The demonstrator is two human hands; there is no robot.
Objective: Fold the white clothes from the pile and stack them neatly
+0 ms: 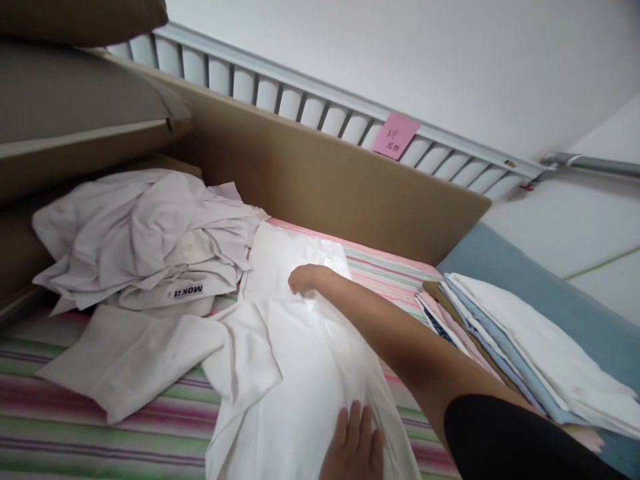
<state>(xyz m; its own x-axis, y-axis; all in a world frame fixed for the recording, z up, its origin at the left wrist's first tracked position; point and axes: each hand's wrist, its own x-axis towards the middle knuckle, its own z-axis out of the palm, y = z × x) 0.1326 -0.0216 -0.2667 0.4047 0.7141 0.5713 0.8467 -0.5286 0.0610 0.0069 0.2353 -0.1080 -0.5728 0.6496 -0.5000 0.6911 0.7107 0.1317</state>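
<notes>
A white shirt (pixel 300 360) lies spread lengthwise in front of me, one sleeve (pixel 145 347) stretched out to the left. My right hand (pixel 304 279) reaches across from the right, its fingers curled in and closed on the cloth near the shirt's far end. The fingertips are partly hidden. My left hand (pixel 354 443) rests flat on the near part of the shirt at the bottom edge of the view, fingers stretched out.
Crumpled light shirts (pixel 150 227) are heaped at the left; one collar bears a printed label. Folded garments (pixel 525 340) stack at the right. A cardboard panel (pixel 325 173) stands along the back before a white slatted rail with a pink note (pixel 397 135). Striped bedding (pixel 125 440) lies underneath.
</notes>
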